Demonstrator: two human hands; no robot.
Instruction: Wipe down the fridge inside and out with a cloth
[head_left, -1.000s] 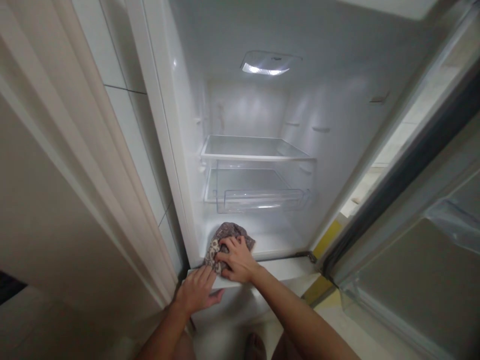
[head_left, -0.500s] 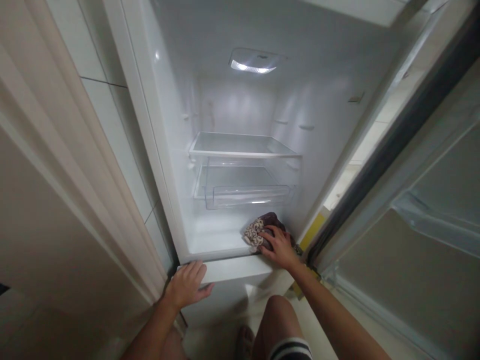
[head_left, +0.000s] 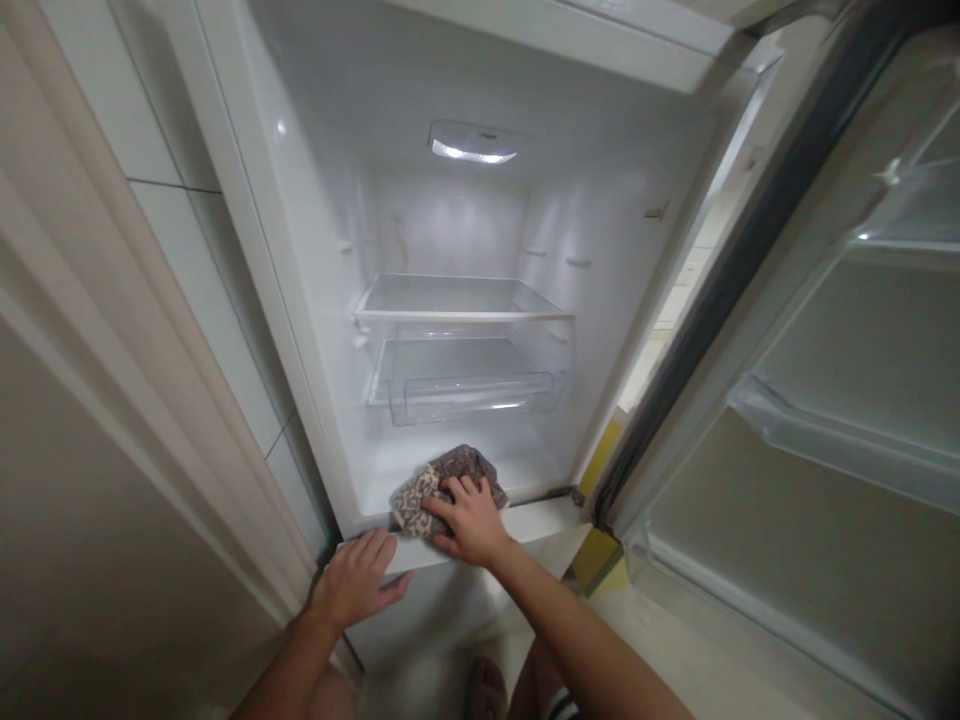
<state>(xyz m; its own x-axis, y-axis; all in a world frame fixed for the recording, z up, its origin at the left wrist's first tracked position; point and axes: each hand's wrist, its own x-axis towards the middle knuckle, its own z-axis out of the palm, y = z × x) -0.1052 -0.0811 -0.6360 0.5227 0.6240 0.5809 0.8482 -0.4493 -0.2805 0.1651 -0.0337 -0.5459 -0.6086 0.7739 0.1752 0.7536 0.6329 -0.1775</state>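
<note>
Right hand (head_left: 469, 520) lay flat, fingers spread, pressing patterned cloth (head_left: 439, 478) onto fridge floor (head_left: 529, 462) just behind front lip (head_left: 544, 520), likely for wiping. Left hand (head_left: 356, 590), also unclenched, rested on lip, probably bracing.

Two hands are showing at six o'clock, left hand (head_left: 352, 592) and right hand (head_left: 466, 522); one cloth (head_left: 439, 478), one shelf (head_left: 457, 298), one drawer (head_left: 472, 393), one light (head_left: 472, 150).

Fridge lamp (head_left: 472, 148) glares; dim, warped edges.
</note>
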